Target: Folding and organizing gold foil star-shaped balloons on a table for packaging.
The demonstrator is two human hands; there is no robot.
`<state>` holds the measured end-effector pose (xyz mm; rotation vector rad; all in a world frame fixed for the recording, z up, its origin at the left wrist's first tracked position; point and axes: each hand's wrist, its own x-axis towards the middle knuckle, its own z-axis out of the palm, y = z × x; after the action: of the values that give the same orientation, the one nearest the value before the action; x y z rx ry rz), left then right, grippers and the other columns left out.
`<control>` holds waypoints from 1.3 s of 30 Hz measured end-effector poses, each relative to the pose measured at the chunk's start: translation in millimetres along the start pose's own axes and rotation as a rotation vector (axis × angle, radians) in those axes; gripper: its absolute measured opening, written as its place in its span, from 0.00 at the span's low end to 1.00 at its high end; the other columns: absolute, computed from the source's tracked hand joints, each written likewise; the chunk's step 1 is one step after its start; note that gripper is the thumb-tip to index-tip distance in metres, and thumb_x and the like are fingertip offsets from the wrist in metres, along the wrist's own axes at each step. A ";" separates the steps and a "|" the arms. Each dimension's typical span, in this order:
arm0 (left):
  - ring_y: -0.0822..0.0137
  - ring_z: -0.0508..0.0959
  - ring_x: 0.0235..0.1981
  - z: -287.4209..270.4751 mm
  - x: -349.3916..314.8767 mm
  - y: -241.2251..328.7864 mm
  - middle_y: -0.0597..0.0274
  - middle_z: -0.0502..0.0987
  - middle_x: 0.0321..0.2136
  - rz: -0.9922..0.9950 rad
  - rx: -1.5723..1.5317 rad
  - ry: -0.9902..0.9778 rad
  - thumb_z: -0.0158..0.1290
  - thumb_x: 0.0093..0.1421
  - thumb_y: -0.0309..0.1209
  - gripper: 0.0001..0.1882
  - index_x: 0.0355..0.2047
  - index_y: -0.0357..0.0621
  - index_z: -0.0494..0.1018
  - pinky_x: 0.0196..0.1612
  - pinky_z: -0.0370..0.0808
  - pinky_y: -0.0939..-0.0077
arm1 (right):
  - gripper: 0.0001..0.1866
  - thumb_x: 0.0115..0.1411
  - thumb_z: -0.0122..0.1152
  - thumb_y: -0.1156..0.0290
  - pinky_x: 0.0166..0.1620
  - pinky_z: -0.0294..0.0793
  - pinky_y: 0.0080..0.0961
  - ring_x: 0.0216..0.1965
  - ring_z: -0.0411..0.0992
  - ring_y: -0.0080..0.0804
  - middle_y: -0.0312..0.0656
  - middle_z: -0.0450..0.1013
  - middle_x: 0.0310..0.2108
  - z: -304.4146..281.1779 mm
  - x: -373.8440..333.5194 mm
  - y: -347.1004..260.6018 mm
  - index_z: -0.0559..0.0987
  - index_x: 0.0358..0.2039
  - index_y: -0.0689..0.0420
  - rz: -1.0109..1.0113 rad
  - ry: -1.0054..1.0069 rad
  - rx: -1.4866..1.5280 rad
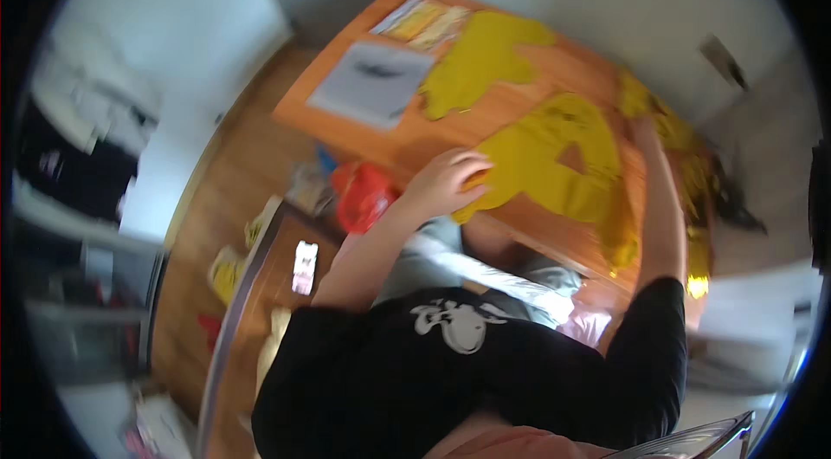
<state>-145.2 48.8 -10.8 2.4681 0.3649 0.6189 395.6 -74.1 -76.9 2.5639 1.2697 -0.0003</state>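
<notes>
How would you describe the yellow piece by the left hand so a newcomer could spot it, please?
Find the orange table. Along its near edge, by the left hand, lies the flat yellow piece. A triangular gap sets it apart from the farther yellow piece.

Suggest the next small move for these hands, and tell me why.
Perhaps press the left hand down on the yellow sheet with the triangular hole, to steady it: that hand is at the sheet's left edge, while the blurred right hand is by the yellow material at the table's right side.
</notes>
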 end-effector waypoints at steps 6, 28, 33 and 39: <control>0.55 0.75 0.59 22.8 6.6 -3.6 0.57 0.79 0.52 0.262 -0.074 0.274 0.62 0.60 0.40 0.19 0.49 0.47 0.79 0.62 0.72 0.57 | 0.26 0.76 0.41 0.61 0.71 0.58 0.42 0.71 0.58 0.46 0.49 0.60 0.71 -2.2 44.8 246.6 0.64 0.71 0.57 -0.056 0.076 -0.980; 0.62 0.72 0.64 38.2 41.1 -23.0 0.63 0.80 0.54 0.228 0.074 0.119 0.55 0.65 0.38 0.13 0.47 0.53 0.82 0.70 0.55 0.37 | 0.37 0.75 0.36 0.41 0.76 0.46 0.42 0.78 0.39 0.42 0.42 0.41 0.79 22.7 -67.1 154.1 0.49 0.77 0.45 0.090 0.050 0.579; 0.63 0.76 0.60 28.5 45.6 -20.8 0.64 0.80 0.52 0.283 0.024 0.188 0.57 0.64 0.41 0.13 0.45 0.53 0.82 0.72 0.51 0.34 | 0.35 0.75 0.39 0.41 0.67 0.57 0.42 0.69 0.52 0.40 0.43 0.54 0.70 -8.8 -83.0 165.4 0.56 0.75 0.46 0.163 -0.070 0.626; 0.56 0.81 0.49 11.0 36.6 -23.9 0.59 0.82 0.47 0.218 -0.066 0.251 0.62 0.60 0.33 0.09 0.40 0.49 0.83 0.55 0.77 0.60 | 0.32 0.74 0.45 0.42 0.49 0.77 0.42 0.49 0.77 0.37 0.45 0.77 0.54 -35.5 -102.0 59.5 0.67 0.70 0.47 0.503 -0.209 0.883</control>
<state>-111.2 76.9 -20.0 2.3899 0.1667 1.0202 375.0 -179.1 -15.5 3.4073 0.5629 -0.8754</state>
